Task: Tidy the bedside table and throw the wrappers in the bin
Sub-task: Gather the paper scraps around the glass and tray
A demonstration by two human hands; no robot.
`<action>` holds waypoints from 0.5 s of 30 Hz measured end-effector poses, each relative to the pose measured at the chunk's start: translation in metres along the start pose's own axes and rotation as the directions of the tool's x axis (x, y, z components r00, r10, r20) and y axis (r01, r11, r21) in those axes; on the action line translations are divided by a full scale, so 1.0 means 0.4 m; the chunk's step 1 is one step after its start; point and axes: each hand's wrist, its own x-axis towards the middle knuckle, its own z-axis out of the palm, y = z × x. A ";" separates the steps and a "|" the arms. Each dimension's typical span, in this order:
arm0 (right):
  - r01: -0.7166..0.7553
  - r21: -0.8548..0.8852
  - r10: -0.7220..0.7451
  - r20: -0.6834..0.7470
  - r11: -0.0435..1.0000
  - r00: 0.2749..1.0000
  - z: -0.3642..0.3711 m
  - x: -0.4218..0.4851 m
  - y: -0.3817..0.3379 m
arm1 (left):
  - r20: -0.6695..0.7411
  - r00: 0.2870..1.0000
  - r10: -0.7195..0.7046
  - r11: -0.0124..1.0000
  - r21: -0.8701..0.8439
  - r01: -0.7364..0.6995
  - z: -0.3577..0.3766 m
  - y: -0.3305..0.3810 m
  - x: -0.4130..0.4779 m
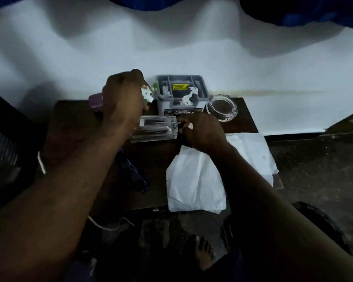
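Obs.: your left hand [122, 102] was curled tight round a wad of wrappers [147, 94], white and crumpled, which stuck out past the knuckles; your right hand [202, 133] had its fingers bent narrow and appeared to pinch a small white scrap [190, 125] at the tips.

Handling, judged: the wrappers were light, soft and springy; they would not slip but could open and shed pieces, so you should close the whole palm round the wad and not take it by one corner. More loose bits [189, 99] lay in the grey box [204, 86] just beyond both sets of fingertips; they were best picked from above with two fingertips.

The clear glass block [155, 129] lay on its side between your hands, touching or nearly touching the left wrist; it looked heavy, hard, slick and breakable, so you should grasp it across its middle.

Surface: a dark wooden table [73, 119]; a glass ashtray [222, 107] stood beyond and to the right of the right fingertips; a white paper sheet [196, 180] lay under the right forearm and overhung the table edge; a purple thing [95, 100] sat behind the left hand.

Room: dim; a white wall [192, 47] rose beyond the fingers; your bare foot [204, 251] was on the dark floor; I could not make out a bin for certain.
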 end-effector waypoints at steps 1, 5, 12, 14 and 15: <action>-0.001 -0.039 0.002 0.016 0.999 1.000 0.003 0.002 -0.002 | 0.021 1.000 -0.022 1.000 0.000 0.022 -0.005 0.001 0.000; -0.026 -0.124 0.032 0.051 0.992 0.998 0.017 0.009 -0.008 | 0.046 0.990 0.136 0.955 0.261 -0.144 -0.011 -0.018 0.006; -0.088 -0.124 0.082 -0.058 0.988 0.995 0.027 0.019 0.006 | 0.110 0.983 0.149 0.961 0.216 -0.170 -0.005 -0.053 0.038; -0.087 -0.131 0.079 -0.062 0.988 0.995 0.028 0.018 0.014 | 0.176 0.970 0.171 0.950 0.233 -0.209 0.001 -0.067 0.044; -0.092 -0.124 0.085 -0.059 0.988 0.995 0.027 0.016 0.017 | 0.205 0.960 0.191 0.934 0.261 -0.242 0.004 -0.072 0.045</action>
